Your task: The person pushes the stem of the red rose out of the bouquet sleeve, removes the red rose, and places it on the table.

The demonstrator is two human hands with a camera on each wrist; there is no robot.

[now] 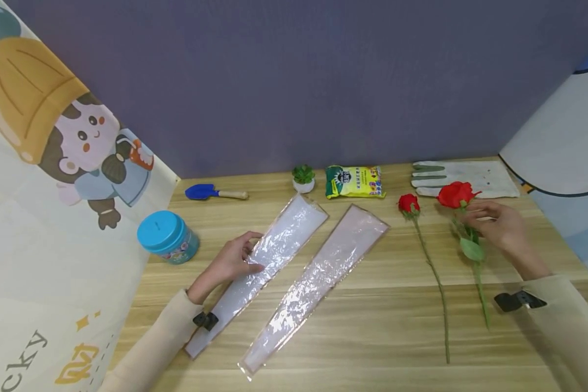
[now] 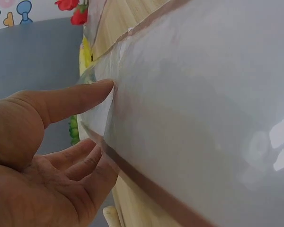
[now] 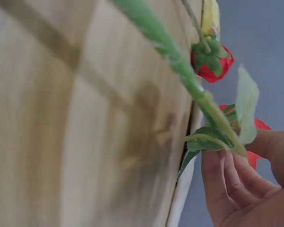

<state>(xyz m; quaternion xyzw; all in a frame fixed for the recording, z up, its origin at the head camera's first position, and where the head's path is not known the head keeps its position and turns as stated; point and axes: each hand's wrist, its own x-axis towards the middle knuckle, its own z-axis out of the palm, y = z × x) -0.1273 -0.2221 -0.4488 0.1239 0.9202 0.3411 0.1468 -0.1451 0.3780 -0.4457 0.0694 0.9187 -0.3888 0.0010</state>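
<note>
My left hand (image 1: 234, 259) is at the left-hand clear flower wrapping sleeve (image 1: 286, 231), a long tapered one with a pinkish border. In the left wrist view, the thumb (image 2: 92, 93) lies on the sleeve's upper film and the fingers curl at its lower edge, pinching it. A second sleeve (image 1: 318, 277) lies alongside on the table. At the right, my right hand (image 1: 497, 226) holds a red rose (image 1: 455, 194) by its stem, just below the bloom. Its green leaves (image 3: 210, 139) and stem show in the right wrist view. Another red rose (image 1: 409, 203) lies to its left.
Along the back stand or lie a blue toy trowel (image 1: 203, 191), a small potted plant (image 1: 304, 178), a yellow-green packet (image 1: 355, 182) and white-grey gloves (image 1: 485, 177). A blue lidded tub (image 1: 169, 237) stands at left. The dark wall (image 1: 274, 81) borders the wooden table (image 1: 372, 337).
</note>
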